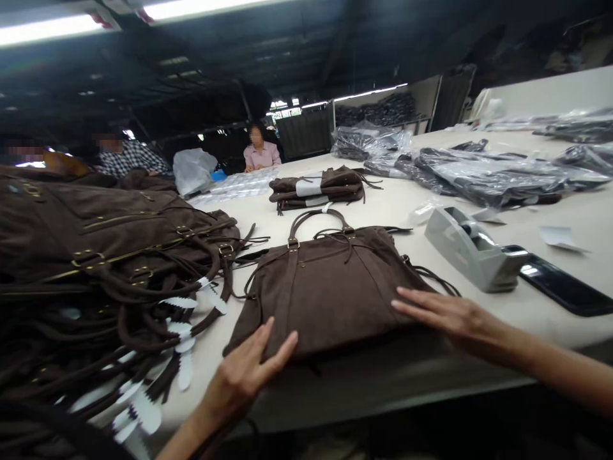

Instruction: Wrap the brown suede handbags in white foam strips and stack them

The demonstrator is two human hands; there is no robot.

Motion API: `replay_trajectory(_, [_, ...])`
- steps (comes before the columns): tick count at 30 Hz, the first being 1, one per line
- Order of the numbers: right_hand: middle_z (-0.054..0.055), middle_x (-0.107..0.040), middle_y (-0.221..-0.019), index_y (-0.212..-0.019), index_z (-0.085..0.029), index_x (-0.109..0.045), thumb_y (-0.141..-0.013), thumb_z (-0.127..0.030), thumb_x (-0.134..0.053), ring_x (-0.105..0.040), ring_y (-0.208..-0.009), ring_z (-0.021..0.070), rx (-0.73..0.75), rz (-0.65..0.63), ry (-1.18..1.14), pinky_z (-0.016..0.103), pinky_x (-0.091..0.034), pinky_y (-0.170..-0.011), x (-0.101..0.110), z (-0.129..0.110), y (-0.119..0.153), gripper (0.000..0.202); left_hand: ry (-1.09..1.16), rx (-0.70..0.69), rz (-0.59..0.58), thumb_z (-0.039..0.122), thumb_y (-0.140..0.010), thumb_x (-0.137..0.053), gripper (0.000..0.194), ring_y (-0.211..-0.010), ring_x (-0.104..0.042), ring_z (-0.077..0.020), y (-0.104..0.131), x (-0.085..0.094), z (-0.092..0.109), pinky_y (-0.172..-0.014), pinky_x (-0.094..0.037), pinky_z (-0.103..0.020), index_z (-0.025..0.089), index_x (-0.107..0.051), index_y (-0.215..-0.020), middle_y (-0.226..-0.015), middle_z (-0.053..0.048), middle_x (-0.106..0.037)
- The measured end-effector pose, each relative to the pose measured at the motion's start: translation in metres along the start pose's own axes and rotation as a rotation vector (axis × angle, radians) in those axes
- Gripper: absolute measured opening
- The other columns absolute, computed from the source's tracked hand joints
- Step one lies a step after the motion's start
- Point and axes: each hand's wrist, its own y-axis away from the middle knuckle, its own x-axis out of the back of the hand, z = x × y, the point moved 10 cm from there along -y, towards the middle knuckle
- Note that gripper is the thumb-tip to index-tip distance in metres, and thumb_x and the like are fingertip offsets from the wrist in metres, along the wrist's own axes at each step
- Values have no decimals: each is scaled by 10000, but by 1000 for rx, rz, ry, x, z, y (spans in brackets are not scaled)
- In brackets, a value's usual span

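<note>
A dark brown handbag [330, 287] lies flat on the pale table in front of me, its two looped handles pointing away. My left hand [244, 367] rests on the bag's near left corner, thumb and fingers apart. On the near right side, my right hand [445, 313] lies with outstretched fingers against the bag. Neither hand grips anything. Thin straps trail from both sides of the bag, and a small white tag sits at the top of its handle.
Brown handbags with white tags form a large pile [119, 249] at left. Beyond my bag are folded brown bags [318, 185] with a white band. A grey tape dispenser [472, 249] and black phone [565, 281] stand right, plastic-wrapped bags [493, 172] behind. A person [261, 153] sits across the table.
</note>
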Motion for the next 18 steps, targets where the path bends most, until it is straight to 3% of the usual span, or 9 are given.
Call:
replay_trajectory(2, [36,-439,-1506,-1540,-358,-279,-908,-27,-340,-521,-1307,259,-36,30,29,442,-517,-1031,-18,-10,19,716,10,12,-17,44,-940,-359,631,-1232,-589,-232,17,-12,18,-1010,-513,-331,311,-337,-1510,-1363,-142,-578])
replay_trajectory(4, [26,-428,-1515,-1527,-377,-304,-906,-45,-362,-477,-1345,268,-83,30,15,481,-479,-1064,-30,-14,28,706,31,41,-57,49,-942,-345,624,-1282,-546,-234,28,-24,24,-1073,-472,-364,319,-349,-1504,-1402,-134,-546])
replay_trajectory(6, [21,-406,-1530,-1527,-375,-303,-889,-61,-395,-445,-1371,260,-104,-11,-38,485,-450,-1089,-32,-13,29,717,52,35,-69,46,-940,-321,624,-1297,-530,-224,32,-29,23,-1130,-416,-393,323,-361,-1498,-1424,-119,-529])
replay_trajectory(9, [59,-376,-1547,-1527,-349,-319,-909,-263,-552,-418,-1385,294,-106,-171,-135,511,-415,-1106,-22,-9,18,666,64,-4,-61,54,-940,-302,613,-1304,-522,-222,29,-28,20,-1164,-365,-435,322,-389,-1484,-1419,-105,-536])
replay_trajectory(11, [59,-433,-1514,-1515,-362,-346,-936,-394,-561,-434,-1373,299,-86,-281,-195,526,-404,-1104,-7,-9,3,618,70,-7,-76,50,-935,-300,612,-1312,-514,-228,25,-27,18,-1164,-358,-458,317,-405,-1475,-1410,-111,-544])
replay_trajectory(13, [38,-498,-1467,-1501,-375,-370,-992,-418,-464,-448,-1364,283,-45,-334,-230,534,-384,-1109,13,-13,-23,519,74,-4,-99,43,-931,-304,611,-1309,-518,-233,22,-26,19,-1159,-358,-480,308,-416,-1470,-1388,-123,-561])
replay_trajectory(16, [25,-497,-1470,-1485,-353,-409,-1020,-451,-385,-397,-1400,282,39,-288,-222,558,-296,-1145,44,-22,-76,475,61,-10,-118,41,-930,-323,604,-1295,-534,-242,19,-23,24,-1134,-386,-501,295,-418,-1469,-1358,-150,-579])
replay_trajectory(18, [34,-459,-1501,-1480,-315,-425,-1017,-498,-370,-332,-1435,282,120,-226,-222,558,-230,-1168,53,-32,-107,501,54,1,-132,40,-928,-338,602,-1294,-534,-253,18,-22,25,-1118,-400,-514,292,-420,-1468,-1360,-163,-573])
